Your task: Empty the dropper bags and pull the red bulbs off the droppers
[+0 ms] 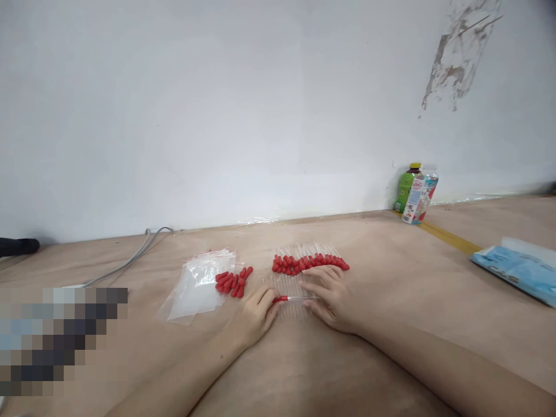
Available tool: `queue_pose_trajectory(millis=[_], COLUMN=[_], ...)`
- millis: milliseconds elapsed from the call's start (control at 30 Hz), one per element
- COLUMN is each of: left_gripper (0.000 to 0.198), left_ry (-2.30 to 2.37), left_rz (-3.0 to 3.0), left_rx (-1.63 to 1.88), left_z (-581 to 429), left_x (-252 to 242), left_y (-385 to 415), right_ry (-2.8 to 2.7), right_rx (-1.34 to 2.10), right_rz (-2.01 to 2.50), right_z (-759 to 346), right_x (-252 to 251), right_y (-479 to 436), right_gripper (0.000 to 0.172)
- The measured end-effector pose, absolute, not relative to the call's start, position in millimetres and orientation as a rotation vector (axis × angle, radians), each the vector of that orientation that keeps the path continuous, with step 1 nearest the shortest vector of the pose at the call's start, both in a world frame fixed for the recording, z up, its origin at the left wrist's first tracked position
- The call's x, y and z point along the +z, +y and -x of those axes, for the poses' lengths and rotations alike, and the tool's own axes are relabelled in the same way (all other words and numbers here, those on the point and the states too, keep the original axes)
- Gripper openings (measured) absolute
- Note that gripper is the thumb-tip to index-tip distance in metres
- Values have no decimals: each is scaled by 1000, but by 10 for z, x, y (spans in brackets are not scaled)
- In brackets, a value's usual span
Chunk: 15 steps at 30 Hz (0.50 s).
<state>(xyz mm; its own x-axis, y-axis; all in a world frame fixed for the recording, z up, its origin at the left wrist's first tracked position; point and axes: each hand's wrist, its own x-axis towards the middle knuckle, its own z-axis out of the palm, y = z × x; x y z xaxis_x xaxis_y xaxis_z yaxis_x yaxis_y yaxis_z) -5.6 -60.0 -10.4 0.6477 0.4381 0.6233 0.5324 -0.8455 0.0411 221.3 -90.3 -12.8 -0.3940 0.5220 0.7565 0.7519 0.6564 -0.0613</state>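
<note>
Between the fingers of my left hand (255,310) is a red rubber bulb (280,299), fitted over one end of a clear dropper tube (295,298). My right hand (332,292) pinches the far end of that tube, so the dropper lies level between both hands. Under it, several loose clear tubes (289,313) lie side by side. Just beyond my hands is a row of droppers (310,262) with red bulbs toward me and thin tips toward the wall. Loose red bulbs (233,282) are piled left of my left hand, partly over clear zip bags (197,292).
A green bottle (405,188) and a printed bottle (419,200) stand near the wall at right. A blue package (515,269) lies at the far right. Grey cables (134,255) run along the left, beside a blurred-out area. Brown paper (269,382) covers the table.
</note>
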Motion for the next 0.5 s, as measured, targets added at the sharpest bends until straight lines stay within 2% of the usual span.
queue_pose_trajectory(millis=[200, 300, 500], left_gripper=[11, 16, 14], left_ry=[-724, -641, -526], left_rz=[2707, 2711, 2769], left_rx=[-1056, -1027, -1078], left_z=[20, 5, -25], left_x=[-67, -36, -58], left_y=[-616, -613, -617], right_ry=[-2175, -2188, -2220], right_rx=[-354, -345, -323], right_rz=[916, 904, 882], right_z=[-2174, -2154, -2092], right_x=[-160, -138, -113], right_y=[-911, -944, -977], right_gripper=[15, 15, 22])
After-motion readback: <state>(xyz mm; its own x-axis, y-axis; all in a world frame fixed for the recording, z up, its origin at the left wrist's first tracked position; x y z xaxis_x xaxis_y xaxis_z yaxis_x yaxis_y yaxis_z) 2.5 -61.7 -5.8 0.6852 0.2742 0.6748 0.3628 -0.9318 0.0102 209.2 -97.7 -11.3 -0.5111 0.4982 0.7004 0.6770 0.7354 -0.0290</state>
